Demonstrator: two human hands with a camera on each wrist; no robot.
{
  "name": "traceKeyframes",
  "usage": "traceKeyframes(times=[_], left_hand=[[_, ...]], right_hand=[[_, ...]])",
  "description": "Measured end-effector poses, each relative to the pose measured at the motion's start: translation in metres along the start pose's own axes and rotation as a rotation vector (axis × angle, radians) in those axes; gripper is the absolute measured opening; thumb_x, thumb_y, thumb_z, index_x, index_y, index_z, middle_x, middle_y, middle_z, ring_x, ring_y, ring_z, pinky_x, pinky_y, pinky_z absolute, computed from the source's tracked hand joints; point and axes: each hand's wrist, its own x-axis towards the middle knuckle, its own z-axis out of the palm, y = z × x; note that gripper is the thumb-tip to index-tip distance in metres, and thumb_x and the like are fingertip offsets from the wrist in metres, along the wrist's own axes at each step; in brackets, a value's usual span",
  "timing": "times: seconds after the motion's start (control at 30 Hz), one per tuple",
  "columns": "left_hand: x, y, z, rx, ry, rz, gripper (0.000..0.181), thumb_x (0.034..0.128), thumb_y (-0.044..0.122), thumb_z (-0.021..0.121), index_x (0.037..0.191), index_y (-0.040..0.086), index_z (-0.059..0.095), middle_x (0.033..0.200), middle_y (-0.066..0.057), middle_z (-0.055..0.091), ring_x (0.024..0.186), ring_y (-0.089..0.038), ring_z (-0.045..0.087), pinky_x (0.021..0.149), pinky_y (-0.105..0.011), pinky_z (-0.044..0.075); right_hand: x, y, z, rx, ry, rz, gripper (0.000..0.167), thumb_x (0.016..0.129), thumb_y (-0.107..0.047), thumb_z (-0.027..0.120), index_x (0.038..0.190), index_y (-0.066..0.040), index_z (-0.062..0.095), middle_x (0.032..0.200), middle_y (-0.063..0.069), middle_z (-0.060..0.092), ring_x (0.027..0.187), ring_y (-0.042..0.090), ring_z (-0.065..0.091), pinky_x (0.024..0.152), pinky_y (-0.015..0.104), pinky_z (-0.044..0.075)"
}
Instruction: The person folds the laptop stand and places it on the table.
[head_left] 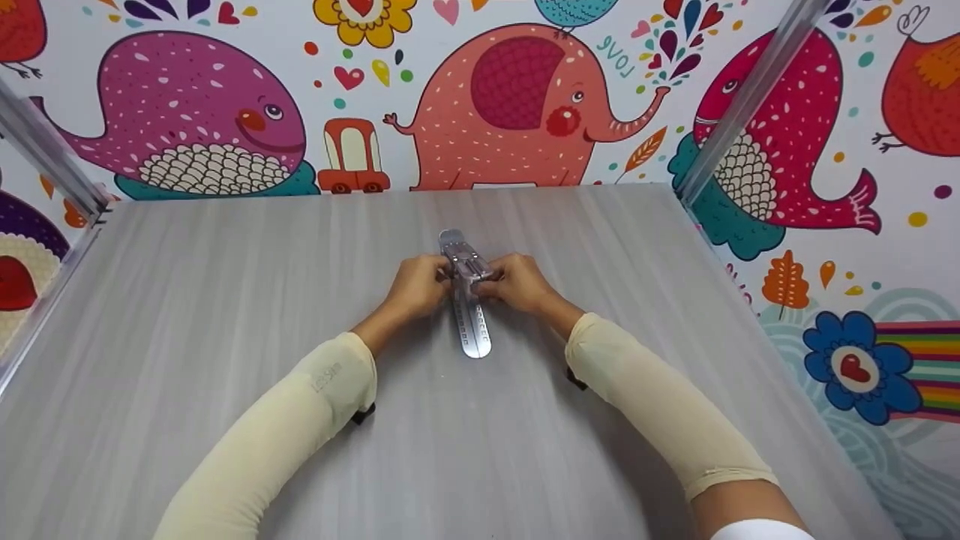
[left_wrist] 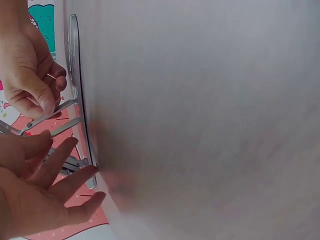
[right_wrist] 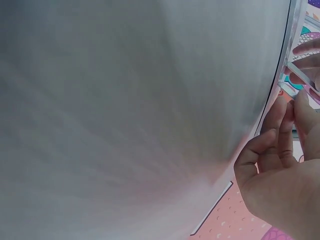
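Note:
A silver metal folding stand lies on the table, its long flat base having rounded ends and rows of small slots. In the left wrist view, hinged struts rise at a slant from its base. My left hand is at the left side, thumb and index finger pinching a strut while the other fingers spread. From the right, my right hand pinches the raised part between thumb and curled fingers. The right wrist view shows this hand close up; its fingers partly hide the stand.
The grey wood-grain table extends around both arms. A wall with printed cartoon animals stands behind it, and clear panel edges run along the sides. Pale sleeves cover the forearms.

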Motion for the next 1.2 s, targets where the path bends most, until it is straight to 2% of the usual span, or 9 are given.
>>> traceKeyframes(times=[0.23,0.5,0.67,0.77,0.87,0.93,1.07,1.13,1.2], left_hand=[[0.000,-0.001,0.001,-0.007,0.010,0.001,0.008,0.0883,0.001,0.066,0.093,0.002,0.073,0.096,-0.015,0.077,0.088,-0.029,0.070,0.078,-0.043,0.054],[0.002,0.000,0.000,-0.031,0.022,0.016,0.007,0.0916,0.001,0.064,0.093,0.002,0.071,0.103,-0.015,0.076,0.096,-0.030,0.069,0.091,-0.045,0.054],[0.005,-0.001,-0.001,-0.081,0.049,-0.016,0.009,0.0898,-0.001,0.063,0.092,0.002,0.072,0.096,-0.014,0.075,0.091,-0.028,0.066,0.085,-0.042,0.053],[0.007,0.000,0.000,-0.096,0.087,-0.046,0.013,0.0882,-0.001,0.064,0.094,0.003,0.074,0.091,-0.013,0.074,0.086,-0.027,0.065,0.079,-0.038,0.051],[0.008,0.001,0.002,-0.124,0.119,-0.081,0.017,0.0884,-0.001,0.062,0.098,0.002,0.076,0.090,-0.013,0.075,0.084,-0.026,0.069,0.077,-0.036,0.055],[0.009,0.002,0.004,-0.147,0.127,-0.102,0.020,0.0889,-0.001,0.060,0.100,0.001,0.077,0.091,-0.014,0.077,0.084,-0.027,0.072,0.076,-0.037,0.058],[0.011,0.002,0.006,-0.211,0.126,-0.181,0.018,0.0875,0.001,0.064,0.098,0.001,0.079,0.092,-0.011,0.078,0.085,-0.022,0.070,0.078,-0.032,0.056],[0.012,0.001,0.007,-0.317,0.117,-0.260,0.016,0.0866,0.003,0.066,0.094,0.001,0.079,0.089,-0.007,0.076,0.082,-0.018,0.066,0.074,-0.027,0.051],[0.013,0.000,0.007,-0.502,0.102,-0.358,0.014,0.0878,0.006,0.066,0.092,0.001,0.078,0.086,-0.003,0.073,0.079,-0.014,0.061,0.071,-0.024,0.050]], right_hand=[[-0.001,-0.001,0.000,-0.017,-0.013,0.001,0.005,0.085,-0.010,0.080,0.088,-0.007,0.080,0.072,-0.003,0.071,0.057,0.005,0.058,0.052,0.019,0.046],[-0.001,-0.005,-0.003,-0.027,-0.004,0.008,0.006,0.090,-0.014,0.078,0.087,-0.010,0.079,0.067,-0.003,0.065,0.057,0.008,0.058,0.052,0.022,0.046],[0.001,-0.009,-0.002,0.007,0.031,0.064,0.008,0.090,-0.017,0.078,0.090,-0.009,0.081,0.069,0.002,0.070,0.053,0.008,0.059,0.049,0.022,0.048],[0.002,-0.012,-0.001,0.066,0.038,0.114,0.010,0.090,-0.015,0.078,0.093,-0.007,0.081,0.076,0.006,0.075,0.055,0.011,0.063,0.051,0.023,0.051],[0.002,-0.014,0.001,0.104,0.056,0.160,0.011,0.092,-0.015,0.076,0.097,-0.007,0.081,0.082,0.008,0.076,0.060,0.012,0.066,0.053,0.022,0.051],[0.003,-0.015,0.002,0.151,0.058,0.192,0.013,0.094,-0.014,0.073,0.099,-0.004,0.081,0.085,0.009,0.077,0.063,0.012,0.066,0.056,0.022,0.051],[0.004,-0.016,0.002,0.367,0.006,0.317,0.019,0.096,-0.007,0.065,0.108,0.002,0.076,0.096,0.009,0.076,0.073,0.011,0.068,0.067,0.023,0.054],[0.005,-0.017,0.000,0.511,-0.025,0.415,0.024,0.097,-0.006,0.058,0.115,0.003,0.073,0.102,0.010,0.076,0.077,0.013,0.070,0.070,0.026,0.055],[0.006,-0.019,-0.003,0.604,-0.047,0.499,0.029,0.100,-0.010,0.053,0.122,-0.001,0.070,0.110,0.010,0.076,0.081,0.015,0.072,0.071,0.026,0.053]])
